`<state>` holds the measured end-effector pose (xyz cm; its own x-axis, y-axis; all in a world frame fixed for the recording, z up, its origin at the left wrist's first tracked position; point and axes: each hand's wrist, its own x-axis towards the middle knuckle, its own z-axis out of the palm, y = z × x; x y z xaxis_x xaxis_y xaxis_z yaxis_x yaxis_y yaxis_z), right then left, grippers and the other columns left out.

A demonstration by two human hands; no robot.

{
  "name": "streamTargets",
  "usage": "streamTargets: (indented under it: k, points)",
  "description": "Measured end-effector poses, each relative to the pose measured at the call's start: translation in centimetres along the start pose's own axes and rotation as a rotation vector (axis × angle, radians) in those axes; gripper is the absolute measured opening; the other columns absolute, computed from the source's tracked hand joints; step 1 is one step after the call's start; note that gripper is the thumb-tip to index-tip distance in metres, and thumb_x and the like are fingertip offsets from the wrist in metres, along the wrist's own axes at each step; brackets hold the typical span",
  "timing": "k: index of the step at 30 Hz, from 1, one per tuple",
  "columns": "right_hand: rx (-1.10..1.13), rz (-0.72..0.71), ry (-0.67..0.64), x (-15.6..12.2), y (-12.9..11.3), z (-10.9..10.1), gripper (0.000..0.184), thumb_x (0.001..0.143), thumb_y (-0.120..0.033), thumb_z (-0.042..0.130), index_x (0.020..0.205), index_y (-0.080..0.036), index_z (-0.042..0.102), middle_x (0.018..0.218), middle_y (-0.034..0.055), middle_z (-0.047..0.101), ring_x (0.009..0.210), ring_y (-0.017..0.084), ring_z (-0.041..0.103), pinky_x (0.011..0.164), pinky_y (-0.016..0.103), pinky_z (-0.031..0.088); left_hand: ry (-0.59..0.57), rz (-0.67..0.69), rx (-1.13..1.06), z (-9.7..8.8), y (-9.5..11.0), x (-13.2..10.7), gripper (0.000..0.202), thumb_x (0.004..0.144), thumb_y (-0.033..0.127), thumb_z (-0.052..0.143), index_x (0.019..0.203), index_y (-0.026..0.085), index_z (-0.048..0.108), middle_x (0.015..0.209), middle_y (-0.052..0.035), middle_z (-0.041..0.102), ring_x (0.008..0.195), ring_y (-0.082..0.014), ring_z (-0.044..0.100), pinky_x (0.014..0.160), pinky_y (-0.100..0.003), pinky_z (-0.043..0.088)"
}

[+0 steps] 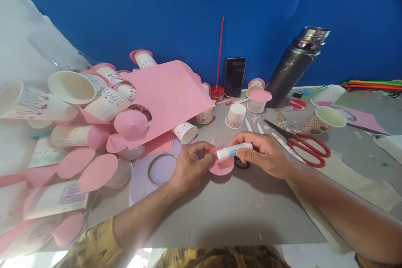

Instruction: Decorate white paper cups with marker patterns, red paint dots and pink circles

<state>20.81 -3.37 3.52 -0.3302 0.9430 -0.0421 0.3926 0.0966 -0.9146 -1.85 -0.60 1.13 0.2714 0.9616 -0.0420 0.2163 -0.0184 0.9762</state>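
Observation:
My left hand (191, 166) pinches the edge of a round pink paper disc (222, 169) between thumb and fingers. Across the top of that disc lies a white glue stick (230, 151) with a blue label, gripped by my right hand (269, 155) at its right end. The glue stick's left end is close to my left thumb; whether they touch I cannot tell. Just behind the hands stands a small upside-down paper cup (236, 115) with drawn marks. Partly hidden behind the disc and my right fingers is a dark ring-shaped object (242, 164).
Decorated cups with pink discs (106, 104) are heaped on the left, beside a large pink sheet (166, 96). A tape ring (150, 171) lies on lilac paper. Red-handled scissors (323, 150), a dark flask (290, 69), a phone (235, 76) and a patterned cup (325, 121) stand around.

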Motion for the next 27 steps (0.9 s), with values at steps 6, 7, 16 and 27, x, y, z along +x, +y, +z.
streamTargets:
  k: [6,7,16,27]
  points:
    - [-0.105,-0.004,0.117,-0.1,-0.3,0.0,0.023,0.095,-0.042,0.061,0.101,-0.021,0.069,0.064,-0.0038,0.061,0.053,0.012,0.047,0.051,0.024,0.034,-0.024,-0.031,-0.103,-0.4,-0.1,0.3,0.026,0.076,0.04,0.079,0.067,0.016,0.074,0.062,-0.0006,0.061,0.062,-0.0113,0.044,0.057,-0.025,0.035]
    - [-0.121,-0.006,0.126,-0.2,-0.3,0.0,0.022,0.095,-0.042,0.06,0.1,-0.022,0.069,0.063,-0.0041,0.061,0.052,0.012,0.047,0.05,0.025,0.035,-0.027,-0.026,-0.108,-0.4,-0.2,0.3,0.026,0.077,0.04,0.079,0.068,0.016,0.075,0.063,-0.0009,0.062,0.062,-0.0114,0.045,0.057,-0.025,0.035]
    - [-0.184,-0.052,0.299,-0.8,-0.6,-1.2,0.016,0.094,-0.038,0.062,0.097,-0.023,0.068,0.062,-0.004,0.058,0.048,0.011,0.044,0.047,0.025,0.033,0.029,-0.008,-0.087,-0.7,-0.2,0.5,0.02,0.078,0.036,0.077,0.072,0.017,0.079,0.072,-0.005,0.073,0.069,-0.0158,0.057,0.065,-0.029,0.044]
    - [0.549,0.059,0.152,1.2,1.6,0.5,0.029,0.078,-0.038,0.08,0.09,-0.021,0.06,0.085,-0.0013,0.059,0.066,0.012,0.051,0.061,0.028,0.043,0.009,-0.051,-0.116,0.0,0.3,0.2,0.023,0.073,0.036,0.076,0.063,0.016,0.072,0.062,-0.0011,0.061,0.063,-0.0124,0.048,0.058,-0.026,0.038]
